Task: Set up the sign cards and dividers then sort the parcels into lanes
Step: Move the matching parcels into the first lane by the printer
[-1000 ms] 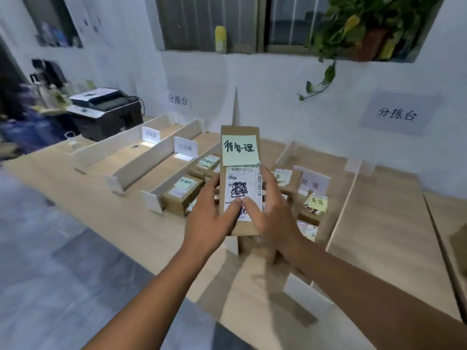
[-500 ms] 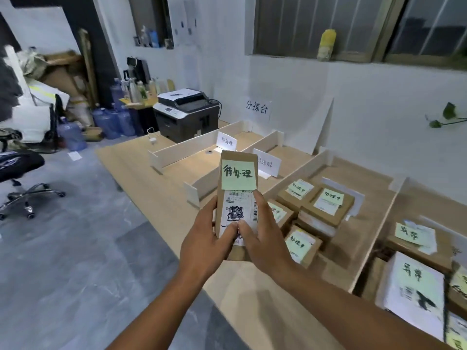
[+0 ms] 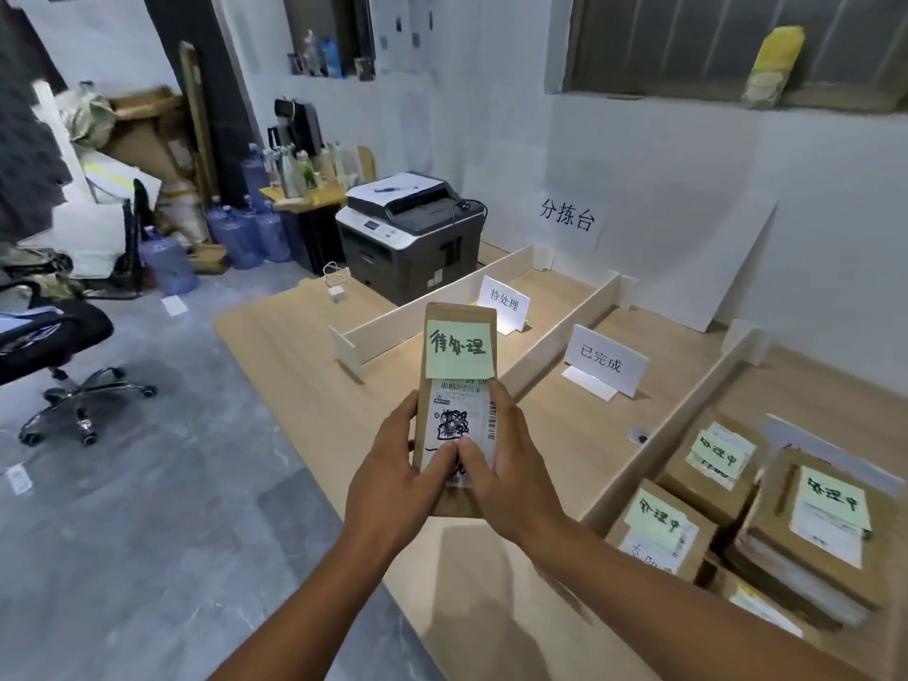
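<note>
parcel [image 3: 459, 314]: matt brown cardboard
dividers [image 3: 388, 326]: matt white board
bench [image 3: 295, 361]: smooth pale wood grain, perhaps laminate

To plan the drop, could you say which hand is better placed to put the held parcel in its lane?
Probably left: the left hand and right hand both grip the parcel, but its 待处理 lane is leftmost, nearer the left.

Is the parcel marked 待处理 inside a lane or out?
Out: the left hand and right hand hold the parcel up, in no lane.

Your left hand [image 3: 390, 484] and right hand [image 3: 516, 479]: both bare. Left forearm [image 3: 304, 597] and right forearm [image 3: 663, 597] bare too, down to frame edge.
</note>
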Motion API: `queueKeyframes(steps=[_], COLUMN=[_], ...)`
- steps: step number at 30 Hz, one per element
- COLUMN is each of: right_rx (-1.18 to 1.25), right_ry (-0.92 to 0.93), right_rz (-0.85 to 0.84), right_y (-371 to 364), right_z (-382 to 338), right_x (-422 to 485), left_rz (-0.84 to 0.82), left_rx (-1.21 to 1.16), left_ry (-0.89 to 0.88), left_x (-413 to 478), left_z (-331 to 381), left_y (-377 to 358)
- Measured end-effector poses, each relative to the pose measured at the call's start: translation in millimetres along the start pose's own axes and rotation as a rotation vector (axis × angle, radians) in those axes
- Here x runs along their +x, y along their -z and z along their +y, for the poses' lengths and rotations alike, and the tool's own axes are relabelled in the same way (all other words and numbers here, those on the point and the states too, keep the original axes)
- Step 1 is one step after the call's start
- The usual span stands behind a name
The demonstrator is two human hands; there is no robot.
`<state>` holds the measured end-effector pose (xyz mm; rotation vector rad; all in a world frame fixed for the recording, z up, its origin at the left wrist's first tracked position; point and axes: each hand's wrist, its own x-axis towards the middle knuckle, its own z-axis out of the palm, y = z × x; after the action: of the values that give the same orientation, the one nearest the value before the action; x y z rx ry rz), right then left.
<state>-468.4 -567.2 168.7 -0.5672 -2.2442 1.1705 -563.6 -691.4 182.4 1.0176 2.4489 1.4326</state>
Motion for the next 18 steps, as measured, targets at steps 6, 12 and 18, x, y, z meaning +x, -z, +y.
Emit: queueKeyframes(steps=[6, 12, 18], right_rx=[-0.036, -0.028, -0.012], right_ry=[-0.051, -0.135, -0.261], right_rz=[0.039, 0.120, 0.193], right_y=[-71, -146, -189], right_z=[-4, -17, -8], right_x=[78, 155, 214], left_rz=[-0.027, -0.111, -0.289], left_rx=[-0.006, -0.010, -0.035], left_ry=[-0.019, -0.070, -0.114], left_x=[86, 181, 263], left_z=[-59, -121, -160], left_y=[35, 79, 91])
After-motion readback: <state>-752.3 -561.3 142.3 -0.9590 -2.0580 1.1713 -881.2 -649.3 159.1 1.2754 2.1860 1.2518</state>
